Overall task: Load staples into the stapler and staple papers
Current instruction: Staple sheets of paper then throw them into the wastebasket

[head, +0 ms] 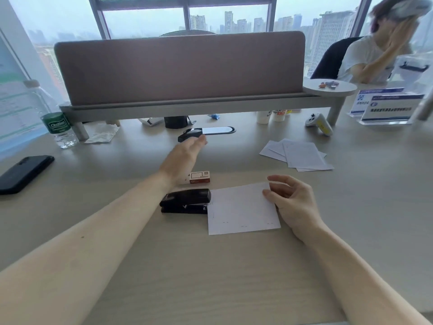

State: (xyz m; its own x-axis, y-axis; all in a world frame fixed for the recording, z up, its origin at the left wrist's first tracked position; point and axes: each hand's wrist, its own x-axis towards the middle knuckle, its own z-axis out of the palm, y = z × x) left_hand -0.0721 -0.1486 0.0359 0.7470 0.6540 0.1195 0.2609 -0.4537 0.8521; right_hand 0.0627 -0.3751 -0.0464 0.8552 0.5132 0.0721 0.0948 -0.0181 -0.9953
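Note:
A black stapler point(185, 201) lies closed on the wooden desk, its mouth against the left edge of a white paper sheet point(241, 208). Staple marks show along the sheet's lower and left edges. My right hand point(290, 202) pinches the sheet's right edge between thumb and fingers. My left hand point(181, 158) is stretched forward above the desk, fingers out and holding nothing, beyond the stapler. A small red and white staple box point(199, 177) sits just behind the stapler, partly hidden by my left wrist.
A loose stack of papers point(298, 154) lies at right. A black phone point(24, 172) and water bottle point(57, 123) stand left. A small black object point(188, 136) sits by the cable slot. A divider point(180, 66), game controller point(319, 123) and a seated person are behind.

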